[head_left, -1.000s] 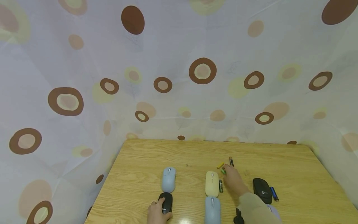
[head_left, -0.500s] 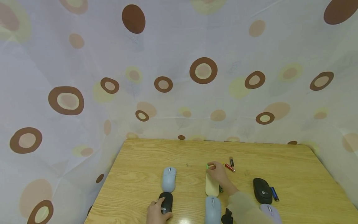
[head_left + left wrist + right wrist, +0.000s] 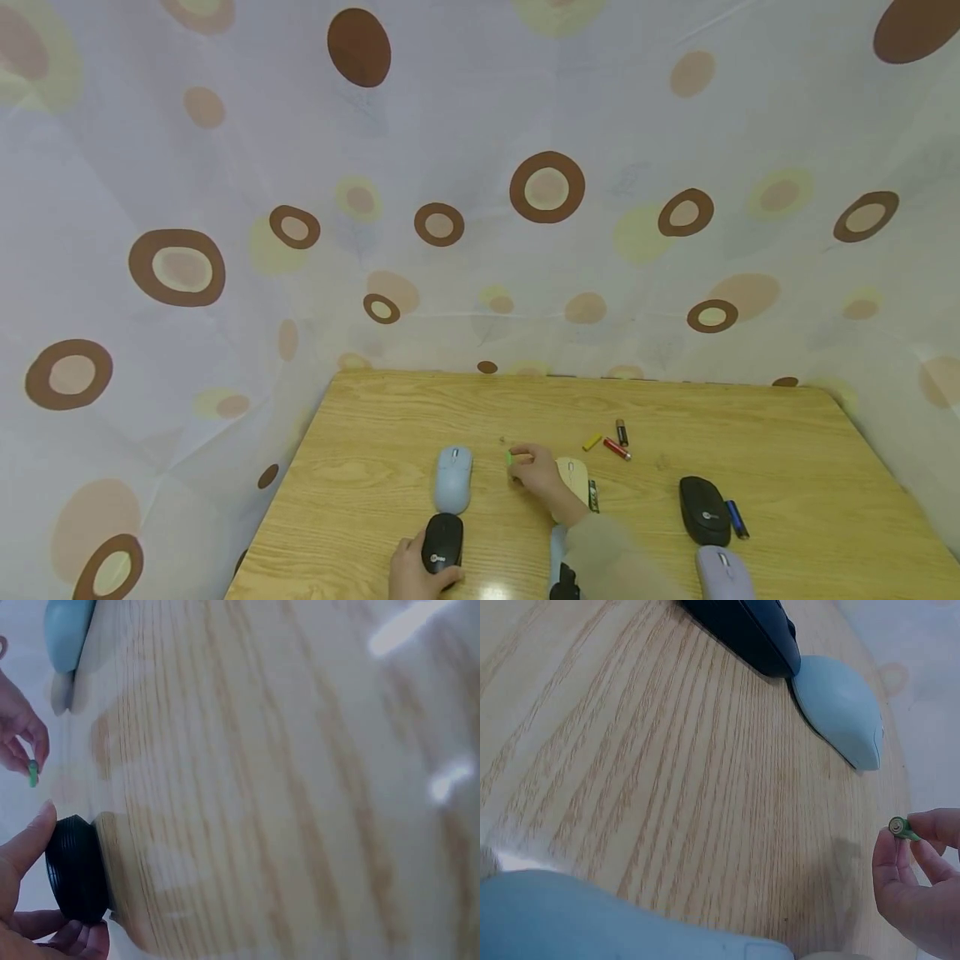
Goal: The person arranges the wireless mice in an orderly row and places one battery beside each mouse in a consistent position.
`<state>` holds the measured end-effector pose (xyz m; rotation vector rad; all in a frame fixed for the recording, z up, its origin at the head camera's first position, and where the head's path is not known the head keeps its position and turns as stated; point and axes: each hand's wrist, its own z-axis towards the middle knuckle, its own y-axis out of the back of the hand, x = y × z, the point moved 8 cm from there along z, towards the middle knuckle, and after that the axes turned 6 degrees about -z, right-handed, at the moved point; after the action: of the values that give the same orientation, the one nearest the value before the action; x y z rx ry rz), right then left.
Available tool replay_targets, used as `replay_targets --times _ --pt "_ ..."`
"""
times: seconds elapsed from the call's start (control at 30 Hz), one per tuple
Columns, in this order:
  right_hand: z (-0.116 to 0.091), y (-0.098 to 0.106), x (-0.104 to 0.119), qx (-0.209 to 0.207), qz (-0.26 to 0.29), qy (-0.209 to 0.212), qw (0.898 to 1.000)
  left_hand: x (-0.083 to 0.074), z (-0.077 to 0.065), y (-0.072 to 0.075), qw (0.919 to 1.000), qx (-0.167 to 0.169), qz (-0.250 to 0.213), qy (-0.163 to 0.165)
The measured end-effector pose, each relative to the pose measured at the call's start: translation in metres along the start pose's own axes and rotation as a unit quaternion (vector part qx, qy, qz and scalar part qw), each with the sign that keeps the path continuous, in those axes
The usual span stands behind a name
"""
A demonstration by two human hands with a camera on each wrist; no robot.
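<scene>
One green battery (image 3: 902, 828) between right-hand fingers (image 3: 934, 823)

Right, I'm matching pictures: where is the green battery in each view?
Head: green battery just right of centre, lower half, held by the right hand.
Left wrist: green battery near the left edge, about mid-height.
Right wrist: green battery near the right edge, below mid-height.
Shared landmark: the black mouse, in every view.

The right hand (image 3: 542, 475) is bare; a plain, pale beige sleeve (image 3: 618, 562) covers its forearm, the cuff (image 3: 590, 530) wider than the wrist. A small black fitting (image 3: 566, 586) with a lumpy outline shows against the sleeve's edge, its details too dark to make out. The left hand (image 3: 414, 571) is bare too.
</scene>
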<state>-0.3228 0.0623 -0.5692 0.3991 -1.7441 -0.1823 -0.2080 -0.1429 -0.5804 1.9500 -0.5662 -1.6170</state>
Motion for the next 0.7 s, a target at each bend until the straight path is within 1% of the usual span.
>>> replay_targets --times 0.07,0.27,0.4,0.5,0.63,0.7 --pt "0.001 -0.007 -0.001 0.007 0.007 -0.003 1.000 0.001 0.000 0.001 0.9999 -0.006 -0.008 0.003" --pt "0.002 -0.025 -0.006 0.017 0.017 -0.034 0.999 0.003 -0.001 0.003 0.9994 -0.024 -0.024 0.005" --pt "0.000 -0.034 -0.007 0.023 0.021 -0.042 0.999 0.005 -0.001 0.001 0.9991 -0.021 -0.035 0.006" --pt "-0.001 -0.041 -0.007 0.020 0.035 -0.043 0.998 0.008 -0.001 0.001 0.9988 -0.021 -0.042 0.013" --pt "-0.001 -0.047 -0.006 0.000 0.048 -0.051 0.998 0.010 -0.001 0.001 0.9986 -0.026 -0.044 0.013" --pt "-0.002 -0.048 -0.006 -0.011 0.046 -0.057 0.997 0.010 -0.001 0.001 0.9986 -0.027 -0.043 0.010"
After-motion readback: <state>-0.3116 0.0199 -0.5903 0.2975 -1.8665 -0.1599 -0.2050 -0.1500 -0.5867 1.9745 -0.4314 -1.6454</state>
